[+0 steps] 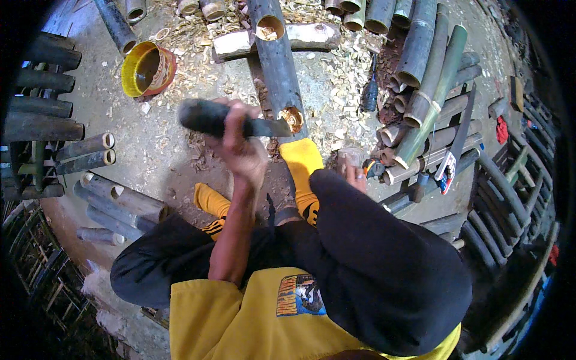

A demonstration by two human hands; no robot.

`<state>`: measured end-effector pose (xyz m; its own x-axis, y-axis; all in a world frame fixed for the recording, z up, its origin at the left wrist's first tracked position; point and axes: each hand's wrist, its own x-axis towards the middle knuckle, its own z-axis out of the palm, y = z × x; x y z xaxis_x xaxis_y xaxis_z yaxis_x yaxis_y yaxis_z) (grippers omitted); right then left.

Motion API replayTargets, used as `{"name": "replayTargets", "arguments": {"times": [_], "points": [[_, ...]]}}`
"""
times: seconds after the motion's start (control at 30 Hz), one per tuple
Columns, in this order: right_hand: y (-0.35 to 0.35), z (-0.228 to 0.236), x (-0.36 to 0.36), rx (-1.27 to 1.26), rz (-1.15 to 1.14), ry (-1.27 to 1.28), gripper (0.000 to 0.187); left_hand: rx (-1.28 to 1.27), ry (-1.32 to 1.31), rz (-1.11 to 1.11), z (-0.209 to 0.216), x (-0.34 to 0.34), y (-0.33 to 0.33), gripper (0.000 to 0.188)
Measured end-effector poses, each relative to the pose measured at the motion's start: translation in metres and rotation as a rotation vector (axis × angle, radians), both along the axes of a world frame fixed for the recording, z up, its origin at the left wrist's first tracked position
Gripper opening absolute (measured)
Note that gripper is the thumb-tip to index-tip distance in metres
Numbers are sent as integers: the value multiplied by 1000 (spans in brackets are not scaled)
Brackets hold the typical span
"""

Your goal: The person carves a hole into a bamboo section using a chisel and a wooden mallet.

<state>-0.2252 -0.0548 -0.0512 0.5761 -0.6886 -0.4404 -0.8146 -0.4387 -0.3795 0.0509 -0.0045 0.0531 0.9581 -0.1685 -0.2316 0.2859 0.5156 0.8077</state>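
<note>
My left hand point(241, 141) is wrapped round a dark chisel-like tool point(205, 117) with a thick, rounded handle, blurred at its far left end. The tool lies crosswise, its narrow end at a hole point(292, 120) cut in a dark bamboo pole point(282, 78). Farther up the pole is a second round hole point(270, 28). A yellow-socked foot point(302, 157) presses on the pole's near end. My right hand point(355, 177), partly hidden by my raised knee, has its fingers round a pale, round-ended thing point(351, 156) whose kind I cannot make out.
A pale block point(312, 36) lies under the pole. Wood chips point(336, 90) cover the ground. A yellow bucket point(148, 69) stands at left. Bamboo lengths point(123, 198) lie on both sides. At right are a tape measure point(374, 168), a dark-handled tool point(370, 90) and a handsaw point(459, 141).
</note>
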Motion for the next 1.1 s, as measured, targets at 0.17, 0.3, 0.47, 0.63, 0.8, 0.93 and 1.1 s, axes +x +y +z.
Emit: {"name": "replayTargets", "arguments": {"times": [0.17, 0.3, 0.47, 0.63, 0.8, 0.93, 1.1], "points": [[14, -5, -1, -233, -338, 28, 97, 27, 122, 60, -36, -4, -27, 25], [13, 17, 7, -16, -477, -150, 98, -48, 148, 51, -55, 3, -35, 21], [4, 9, -20, 263, -452, -375, 99, 20, 182, 38, -57, -6, -46, 17], [-61, 64, 1, 472, -211, -322, 102, 50, 170, 31, -51, -8, -54, 14], [-119, 143, 96, 542, -1, -424, 106, -3, 91, 28, -76, -6, -52, 18], [-140, 181, 165, 305, 404, -558, 100, -17, 189, -2, -93, -4, -66, 18], [-143, 226, 272, 111, 769, -362, 72, -40, 148, -7, -100, -2, -67, 20]]}}
